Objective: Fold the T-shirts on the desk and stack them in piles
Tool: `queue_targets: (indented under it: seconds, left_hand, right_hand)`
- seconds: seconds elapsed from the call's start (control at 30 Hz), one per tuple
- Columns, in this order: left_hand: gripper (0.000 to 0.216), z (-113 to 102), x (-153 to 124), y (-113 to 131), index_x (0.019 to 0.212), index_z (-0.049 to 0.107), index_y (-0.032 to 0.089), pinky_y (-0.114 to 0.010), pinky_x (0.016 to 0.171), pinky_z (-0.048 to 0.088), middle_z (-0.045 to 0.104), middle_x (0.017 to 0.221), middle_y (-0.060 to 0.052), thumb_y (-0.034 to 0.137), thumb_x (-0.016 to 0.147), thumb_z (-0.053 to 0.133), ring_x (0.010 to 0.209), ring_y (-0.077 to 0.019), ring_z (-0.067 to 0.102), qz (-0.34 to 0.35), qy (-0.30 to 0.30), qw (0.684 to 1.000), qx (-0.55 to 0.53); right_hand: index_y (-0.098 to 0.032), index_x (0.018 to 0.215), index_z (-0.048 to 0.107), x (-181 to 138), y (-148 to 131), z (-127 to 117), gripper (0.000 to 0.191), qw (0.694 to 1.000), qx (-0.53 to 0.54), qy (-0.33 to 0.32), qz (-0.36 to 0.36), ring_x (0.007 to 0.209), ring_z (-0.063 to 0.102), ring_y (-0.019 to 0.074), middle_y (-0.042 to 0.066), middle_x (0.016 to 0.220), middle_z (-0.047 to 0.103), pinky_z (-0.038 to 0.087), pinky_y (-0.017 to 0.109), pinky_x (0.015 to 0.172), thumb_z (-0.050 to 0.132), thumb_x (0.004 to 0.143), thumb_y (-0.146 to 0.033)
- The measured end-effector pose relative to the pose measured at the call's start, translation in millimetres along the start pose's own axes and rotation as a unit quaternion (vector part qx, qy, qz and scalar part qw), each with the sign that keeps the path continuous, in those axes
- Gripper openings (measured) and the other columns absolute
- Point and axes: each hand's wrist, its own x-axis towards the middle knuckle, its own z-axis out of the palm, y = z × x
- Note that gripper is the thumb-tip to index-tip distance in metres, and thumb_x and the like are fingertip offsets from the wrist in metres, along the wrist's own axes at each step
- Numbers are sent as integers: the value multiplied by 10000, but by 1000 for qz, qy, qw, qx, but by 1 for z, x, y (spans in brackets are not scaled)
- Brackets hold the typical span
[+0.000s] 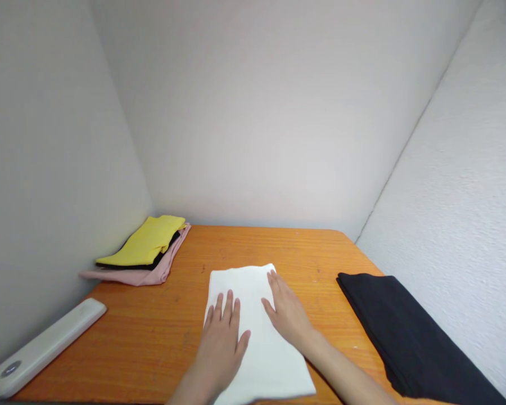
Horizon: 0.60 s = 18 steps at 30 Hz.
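Note:
A white folded cloth [259,349] lies flat on the wooden table in front of me, its long side running away from me. My left hand [223,340] rests palm down on the cloth's left part, fingers stretched forward and thumb out to the side. On the right edge of the cloth lies my right hand [287,309], also palm down, with its fingertips near the far right corner and its thumb spread inward. Neither hand grips anything. The cloth's near left part is partly hidden by my left hand and wrist.
A stack at the back left holds a yellow folded cloth [152,242] over a black one and a pink one [164,273]. A white power strip [46,349] lies along the left edge. Black folded fabric [409,332] covers the table's [253,242] right side. Walls enclose three sides.

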Motion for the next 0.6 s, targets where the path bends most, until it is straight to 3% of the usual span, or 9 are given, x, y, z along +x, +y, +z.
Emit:
queue_targets:
  seconds: [0.07, 0.13, 0.23, 0.33, 0.47, 0.53, 0.6]
  left_hand:
    - [543, -9, -7, 1, 1366, 513, 187, -490, 1083, 350, 407, 1494, -125, 474, 919, 403, 1350, -347, 389, -12, 1, 1000, -10]
    - [398, -20, -4, -5, 1210, 614, 209, -419, 974, 441, 600, 1299, -116, 378, 941, 374, 1157, -285, 563, -30, 28, 999, -21]
    - [337, -35, 17, -19, 1138, 611, 166, -395, 950, 424, 645, 1174, -132, 334, 930, 406, 1093, -275, 575, -57, 83, 995, -3]
    - [389, -37, 44, -33, 1131, 596, 134, -409, 945, 413, 646, 1164, -161, 411, 875, 499, 1101, -306, 575, -61, 40, 997, 8]
    - [433, -21, 65, -42, 1085, 605, 127, -491, 894, 441, 642, 1185, -191, 453, 823, 495, 1120, -368, 579, -84, -52, 995, 15]
    - [458, -6, 68, -49, 1075, 609, 124, -506, 900, 451, 637, 1204, -202, 468, 817, 452, 1134, -375, 580, -91, -68, 993, -10]
    - [459, 11, 68, -59, 1031, 625, 148, -438, 904, 480, 680, 1131, -164, 493, 806, 423, 1088, -334, 619, -82, -45, 994, -64]
  right_hand:
    - [-90, 1315, 518, -27, 1, -12, 549, 998, -14, 26, 47, 1180, 518, 329, 206, 1261, 567, 437, 469, 957, 282, 984, -459]
    - [-132, 1070, 645, -57, 2, -21, 530, 993, -41, 28, 107, 970, 598, 348, 191, 1004, 646, 468, 486, 844, 308, 967, -528]
    - [-146, 832, 667, -96, 3, -27, 568, 980, -90, -8, 177, 843, 604, 368, 185, 833, 638, 463, 509, 779, 365, 924, -619]
    - [-135, 857, 688, -121, -5, -29, 518, 973, -101, -39, 205, 891, 600, 396, 198, 885, 648, 470, 513, 785, 538, 840, -631]
    - [-143, 989, 686, -126, -30, -41, 345, 961, -82, -55, 259, 999, 589, 378, 176, 1027, 654, 476, 482, 864, 750, 756, -390]
    - [-150, 1018, 674, -120, -40, -53, 304, 958, -40, -75, 275, 1025, 590, 351, 151, 1043, 658, 470, 462, 905, 758, 759, -286]
    - [-152, 1060, 649, -118, -41, -67, 289, 953, 18, -103, 286, 990, 613, 330, 135, 1027, 666, 487, 444, 877, 717, 795, -242]
